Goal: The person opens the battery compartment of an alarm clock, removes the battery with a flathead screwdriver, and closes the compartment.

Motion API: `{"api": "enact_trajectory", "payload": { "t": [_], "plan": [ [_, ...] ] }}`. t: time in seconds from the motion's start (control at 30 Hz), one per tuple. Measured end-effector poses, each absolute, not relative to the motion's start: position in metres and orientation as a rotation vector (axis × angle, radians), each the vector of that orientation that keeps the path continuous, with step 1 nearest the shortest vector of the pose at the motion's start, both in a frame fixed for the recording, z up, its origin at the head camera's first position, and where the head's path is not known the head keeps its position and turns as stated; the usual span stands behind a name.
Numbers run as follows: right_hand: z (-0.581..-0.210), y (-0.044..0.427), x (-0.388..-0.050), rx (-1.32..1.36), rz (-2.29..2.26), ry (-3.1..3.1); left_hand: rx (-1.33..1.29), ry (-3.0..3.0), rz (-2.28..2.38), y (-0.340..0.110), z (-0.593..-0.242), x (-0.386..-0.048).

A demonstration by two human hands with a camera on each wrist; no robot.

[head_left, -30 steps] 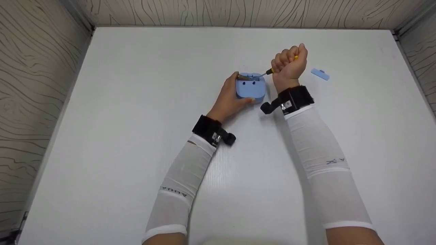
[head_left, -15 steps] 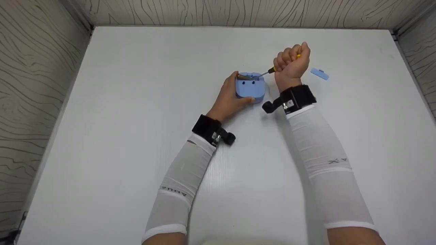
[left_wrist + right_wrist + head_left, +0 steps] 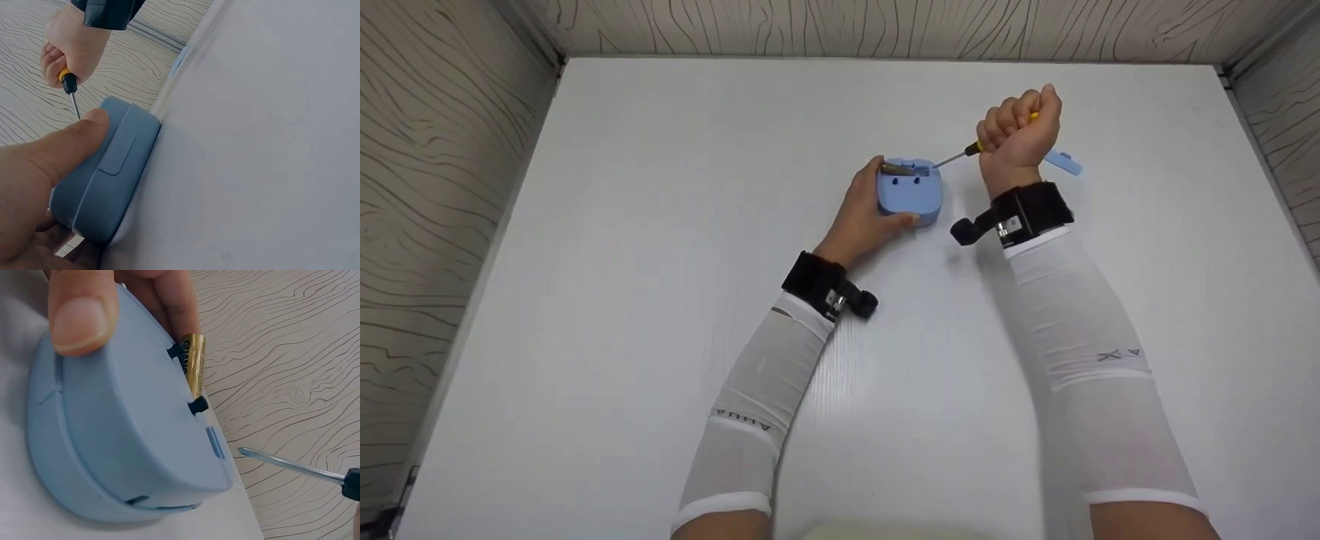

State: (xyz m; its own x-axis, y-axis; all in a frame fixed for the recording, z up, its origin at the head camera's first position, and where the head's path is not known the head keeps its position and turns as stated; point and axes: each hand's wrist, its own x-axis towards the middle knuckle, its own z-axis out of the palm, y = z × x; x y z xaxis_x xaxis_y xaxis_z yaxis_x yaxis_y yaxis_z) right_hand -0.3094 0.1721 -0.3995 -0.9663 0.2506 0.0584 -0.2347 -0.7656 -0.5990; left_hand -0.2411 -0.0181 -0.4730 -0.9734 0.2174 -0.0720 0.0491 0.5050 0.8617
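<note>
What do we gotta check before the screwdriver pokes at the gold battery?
1. Left grip holding the blue case: ok.
2. Right grip wrapped around the screwdriver: ok.
3. Screwdriver tip clear of the case: ok, the right wrist view shows a gap.
4. Slot uncovered: ok.
5. Small blue piece out of the tip's way: ok, it's on the table past the right grip.
6. Battery loose: cannot tell.

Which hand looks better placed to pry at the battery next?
Likely the right hand: it holds the screwdriver, tip close to the case with the battery. The left hand is occupied holding that case.
</note>
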Motion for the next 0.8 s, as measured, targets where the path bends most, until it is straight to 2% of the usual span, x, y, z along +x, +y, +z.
{"api": "enact_trajectory", "payload": {
  "t": [0.8],
  "plan": [
    [-0.378,0.204,-0.307,0.028,2.584,-1.15,0.229,2.549,1.488,-0.017,-0.472,-0.239]
  ]
}}
